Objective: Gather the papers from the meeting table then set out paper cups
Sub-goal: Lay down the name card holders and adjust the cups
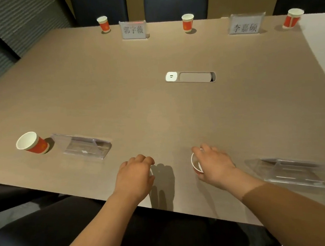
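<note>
My right hand (215,165) is closed around a red-and-white paper cup (196,164), which is at the wooden table (105,92) near its front edge. To its left, my left hand (135,175) hovers with curled fingers; a thin white sliver shows at its right side, and I cannot tell what it is. Another paper cup (32,143) stands at the near left. Three more stand along the far edge: one at the left (103,24), one in the middle (187,23) and one at the right (292,18).
Two name cards (133,29) (246,24) stand at the far edge. Clear acrylic card holders sit near me at the left (86,145) and right (289,172). A socket panel (191,77) is set into the table's middle. Dark chairs (177,0) line the far side.
</note>
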The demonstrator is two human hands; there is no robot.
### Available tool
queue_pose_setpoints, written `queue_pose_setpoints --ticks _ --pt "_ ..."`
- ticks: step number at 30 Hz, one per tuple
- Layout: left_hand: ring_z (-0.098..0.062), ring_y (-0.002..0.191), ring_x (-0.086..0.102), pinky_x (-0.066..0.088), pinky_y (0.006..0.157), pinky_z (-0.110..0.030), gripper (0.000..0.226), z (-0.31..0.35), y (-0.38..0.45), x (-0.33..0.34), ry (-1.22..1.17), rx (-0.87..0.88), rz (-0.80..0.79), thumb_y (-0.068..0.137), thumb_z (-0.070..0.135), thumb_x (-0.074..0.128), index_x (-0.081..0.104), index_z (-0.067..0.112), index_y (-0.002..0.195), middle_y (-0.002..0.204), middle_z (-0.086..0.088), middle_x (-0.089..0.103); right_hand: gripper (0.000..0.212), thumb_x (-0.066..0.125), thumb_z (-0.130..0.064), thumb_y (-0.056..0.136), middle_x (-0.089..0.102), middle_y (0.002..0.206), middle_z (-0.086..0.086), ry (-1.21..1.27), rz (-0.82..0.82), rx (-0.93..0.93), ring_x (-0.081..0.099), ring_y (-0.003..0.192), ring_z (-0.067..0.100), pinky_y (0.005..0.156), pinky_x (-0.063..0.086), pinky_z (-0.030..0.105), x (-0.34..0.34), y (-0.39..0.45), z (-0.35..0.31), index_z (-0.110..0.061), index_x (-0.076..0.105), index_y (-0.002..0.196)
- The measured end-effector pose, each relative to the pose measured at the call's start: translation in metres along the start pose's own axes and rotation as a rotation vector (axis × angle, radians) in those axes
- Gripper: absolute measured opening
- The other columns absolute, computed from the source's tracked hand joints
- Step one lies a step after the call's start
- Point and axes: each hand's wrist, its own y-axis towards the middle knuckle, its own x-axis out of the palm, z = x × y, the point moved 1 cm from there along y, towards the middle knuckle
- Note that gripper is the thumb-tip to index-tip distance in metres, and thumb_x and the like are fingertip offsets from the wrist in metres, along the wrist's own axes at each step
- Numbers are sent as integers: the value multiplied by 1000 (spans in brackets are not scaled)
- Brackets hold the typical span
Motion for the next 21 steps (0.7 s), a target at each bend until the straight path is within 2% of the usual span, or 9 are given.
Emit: queue_pose_setpoints --ticks 3,6,9,13,17,21 --pt "-19 122 50 36 102 -33 42 -23 -5 -9 13 8 39 91 35 57 50 30 132 133 7 53 100 71 -51 77 18 160 9 -66 -3 9 21 147 36 116 28 51 -12 -9 -11 -28 13 155" --pt "-19 124 49 35 103 -33 42 -60 -8 -21 22 18 69 92 34 56 50 30 133 134 7 52 100 66 -56 80 9 165 7 -28 48 -27 10 151 36 121 20 49 -26 -12 -51 -28 9 157" --pt "-21 125 49 36 101 -35 42 -108 -11 -32 15 16 86 92 35 56 49 29 133 135 6 52 83 60 -54 86 20 161 4 -7 97 -87 21 148 29 119 23 43 -34 -8 -104 -27 21 154" --pt "-24 123 50 39 98 -35 42 -172 -21 -48 13 57 69 93 37 57 50 27 133 133 4 54 67 58 -45 90 43 147 2 68 89 -74 44 134 26 111 35 39 -34 2 -176 -25 34 149" --pt "-24 122 51 42 96 -35 44 -235 -29 -61 -1 72 74 92 36 58 50 25 133 134 3 53 64 57 -40 92 48 144 6 153 78 -49 49 130 27 106 43 38 -42 13 -242 -22 34 150" --pt "-24 124 49 41 97 -36 46 -280 -25 -69 14 79 59 90 36 59 50 25 134 135 3 52 64 58 -37 91 50 141 6 148 120 -59 49 129 28 105 43 39 -53 35 -296 -22 36 149"
